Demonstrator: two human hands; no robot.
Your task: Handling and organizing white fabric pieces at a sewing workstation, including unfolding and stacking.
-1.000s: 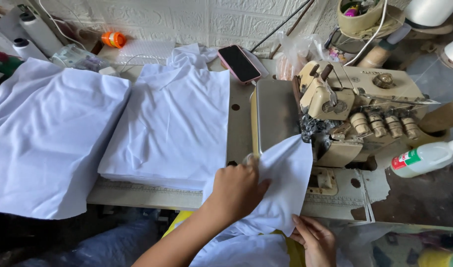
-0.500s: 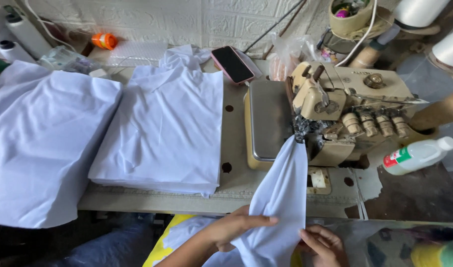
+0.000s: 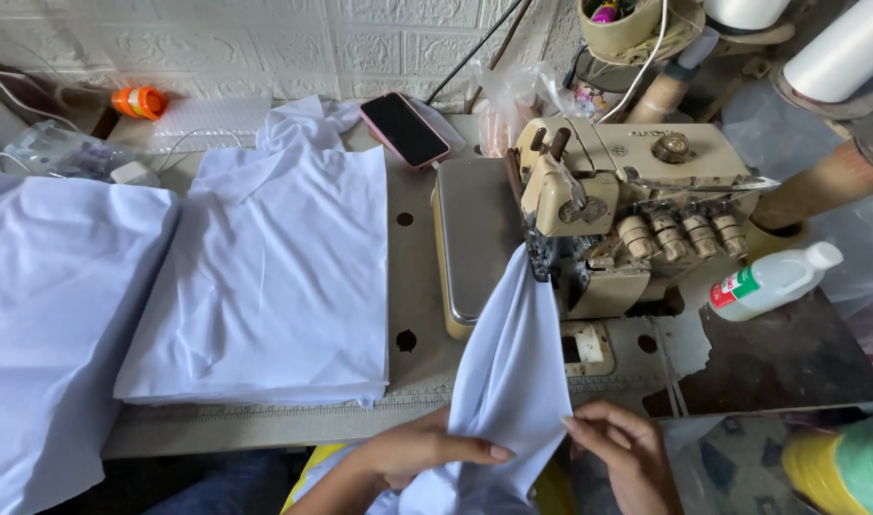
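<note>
A narrow piece of white fabric runs from under the needle area of a beige overlock sewing machine down to the table's front edge. My left hand pinches the fabric's left side near the bottom. On the right side, my right hand holds the fabric's edge with its fingertips. Both hands sit at the front edge, below the machine.
A stack of folded white fabric lies left of the machine, and more white cloth covers the far left. A phone rests behind the stack. A white bottle lies at the right, and thread cones stand behind.
My left hand slid down from the machine bed to the table's front edge. The fabric now hangs stretched from the needle area, gathered between both hands.
</note>
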